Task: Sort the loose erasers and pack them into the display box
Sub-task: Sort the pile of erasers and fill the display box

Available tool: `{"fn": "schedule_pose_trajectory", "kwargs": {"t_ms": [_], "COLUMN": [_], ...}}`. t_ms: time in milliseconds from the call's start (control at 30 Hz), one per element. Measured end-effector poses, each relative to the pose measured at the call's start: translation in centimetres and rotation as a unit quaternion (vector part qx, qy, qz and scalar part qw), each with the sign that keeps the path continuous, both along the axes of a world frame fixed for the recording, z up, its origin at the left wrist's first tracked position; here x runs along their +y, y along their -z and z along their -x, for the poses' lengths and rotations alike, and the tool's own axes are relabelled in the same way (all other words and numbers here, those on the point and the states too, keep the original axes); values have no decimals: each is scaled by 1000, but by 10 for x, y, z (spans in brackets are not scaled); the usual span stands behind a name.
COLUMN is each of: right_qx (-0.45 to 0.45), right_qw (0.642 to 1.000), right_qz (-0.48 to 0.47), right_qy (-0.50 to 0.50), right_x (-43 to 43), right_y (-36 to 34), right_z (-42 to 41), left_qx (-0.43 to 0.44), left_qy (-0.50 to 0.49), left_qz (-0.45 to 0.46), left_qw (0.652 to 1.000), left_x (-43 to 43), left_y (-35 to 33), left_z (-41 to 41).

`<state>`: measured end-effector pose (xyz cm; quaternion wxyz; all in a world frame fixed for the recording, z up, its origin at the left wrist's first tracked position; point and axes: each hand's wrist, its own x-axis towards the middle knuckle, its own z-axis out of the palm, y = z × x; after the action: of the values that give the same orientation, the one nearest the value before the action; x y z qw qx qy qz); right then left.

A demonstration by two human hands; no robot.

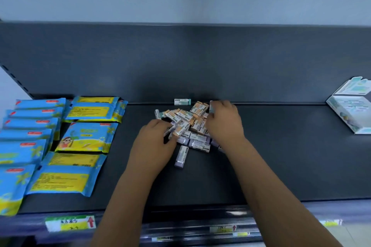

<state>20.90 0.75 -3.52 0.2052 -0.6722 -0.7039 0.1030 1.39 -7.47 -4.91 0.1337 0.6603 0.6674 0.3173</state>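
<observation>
- On the dark shelf (281,156) in front of you, seen from the head camera, the job looks barely begun. The pile of erasers (188,124) is one mixed heap, with orange, purple and teal sleeves lying across one another at all angles.
- No sorted rows or colour groups show yet. Two strays lie off the heap: a teal-banded eraser (182,101) against the shelf's back edge, and a purple eraser (181,156) just on your side of the pile.
- The display box (349,114) stands at the far right of the shelf with its lid flap up, well apart from the pile and from both hands. Its inside is too blurred to tell whether anything is packed.
- What is left, as I judge it, is nearly everything: separating the colours, then carrying each lot across to the box.
- Your left hand (154,138) sits on the near-left side of the heap, fingers bent down among orange and purple erasers and touching them. I cannot tell whether it grips one.
- Your right hand (224,120) covers the far-right side of the heap with its fingers curled. It seems to pinch a pale teal-ended eraser (211,107) at its fingertips.
- The heap lies between your two hands, touching both.
- Blue-and-yellow packets (84,138) fill the left of the shelf, near your left hand but clear of the erasers.
</observation>
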Motion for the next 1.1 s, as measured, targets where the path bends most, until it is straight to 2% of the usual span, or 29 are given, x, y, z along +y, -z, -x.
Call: {"fn": "schedule_pose_trajectory", "kwargs": {"t_ms": [133,367,500,633,700,900,1100], "right_qx": [-87,-101,-96,-105,-100,-90,-105], "right_qw": [995,994,995,988,983,990,992], "right_qz": [54,6,-3,23,40,17,37], "right_qy": [8,-31,-31,-109,-147,-104,-63], "right_x": [11,11,19,25,27,27,33], "right_y": [-6,1,0,-1,-1,-1,-3], "right_z": [1,-4,-14,-18,-20,-25,-29], "left_qx": [9,26,54,178,232,200,194], "left_qy": [5,41,57,53,42,7,-9], "left_qz": [-22,-46,-7,44,40,36,52], "left_qw": [1000,998,997,982,971,979,980], "left_x": [9,62,95,111,112,120,123], "left_y": [-5,-26,-29,-23,-21,-16,-16], "left_z": [5,-4,-19,-31,-36,-39,-39]}}
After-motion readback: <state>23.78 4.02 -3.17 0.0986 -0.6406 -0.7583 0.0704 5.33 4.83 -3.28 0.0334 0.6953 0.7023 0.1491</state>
